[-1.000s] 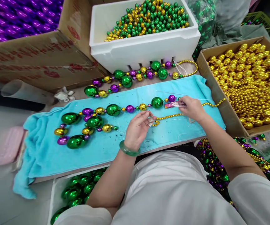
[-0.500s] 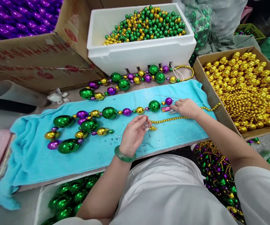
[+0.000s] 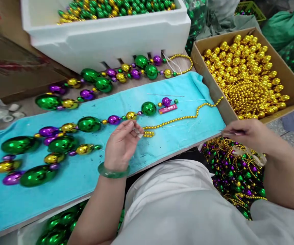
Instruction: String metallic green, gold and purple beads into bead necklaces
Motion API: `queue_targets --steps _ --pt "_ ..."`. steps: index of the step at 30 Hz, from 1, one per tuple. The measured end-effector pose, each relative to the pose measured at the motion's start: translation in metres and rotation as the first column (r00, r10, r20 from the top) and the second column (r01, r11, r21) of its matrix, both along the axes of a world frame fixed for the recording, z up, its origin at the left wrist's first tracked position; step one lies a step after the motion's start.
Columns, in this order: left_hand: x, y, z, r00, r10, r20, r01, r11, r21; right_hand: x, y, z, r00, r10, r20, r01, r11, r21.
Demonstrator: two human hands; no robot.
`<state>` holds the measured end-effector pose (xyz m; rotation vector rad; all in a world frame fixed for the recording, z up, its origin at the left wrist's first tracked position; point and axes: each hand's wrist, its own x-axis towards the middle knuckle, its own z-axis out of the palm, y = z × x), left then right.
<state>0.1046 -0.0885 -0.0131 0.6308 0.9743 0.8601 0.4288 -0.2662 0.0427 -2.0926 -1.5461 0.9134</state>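
Note:
My left hand (image 3: 120,144), with a green bangle at the wrist, is closed in a pinch at the end of a gold bead chain (image 3: 172,120). Something small and white shows at its fingertips. Beyond the towel's front right edge hovers my right hand (image 3: 250,134), its fingers closed on a thin dark object too blurred to name. On the towel lies a strand of green, purple and gold beads (image 3: 88,124), bent back on itself at the left. A pink printed strip (image 3: 167,109) lies by the strand's right end, with a long needle (image 3: 165,95) behind it.
A turquoise towel (image 3: 126,98) covers the work surface. Behind it stand a white foam box (image 3: 111,37) of beads and another bead strand (image 3: 103,84). A carton (image 3: 213,76) of gold beads is at the right. A mass of bead necklaces (image 3: 235,173) hangs below the front edge.
My right hand has moved from the strand's right end toward me and to the right, off the towel. My left hand keeps its pinch. The view has shifted right.

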Motion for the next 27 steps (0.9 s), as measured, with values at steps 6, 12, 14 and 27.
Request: queue_targets --steps 6,12,14,27 --pt "0.014 -0.002 0.000 1.000 -0.004 -0.004 0.004 1.000 0.008 -0.012 -0.057 -0.056 0.984 0.094 0.154 -0.052 0.964 -0.259" --pt "0.019 -0.008 0.003 1.000 -0.011 -0.016 0.012 0.997 0.073 -0.035 -0.010 -0.060 0.826 0.176 0.535 -0.244 0.968 0.058" --pt "0.017 -0.010 0.004 1.000 -0.003 -0.023 0.005 0.997 0.080 -0.039 0.013 -0.060 0.709 0.306 0.636 -0.379 0.925 -0.022" --pt "0.009 -0.013 0.002 0.999 0.034 -0.035 -0.032 0.997 0.070 -0.040 0.059 -0.072 0.541 0.467 0.700 -0.468 0.858 -0.211"
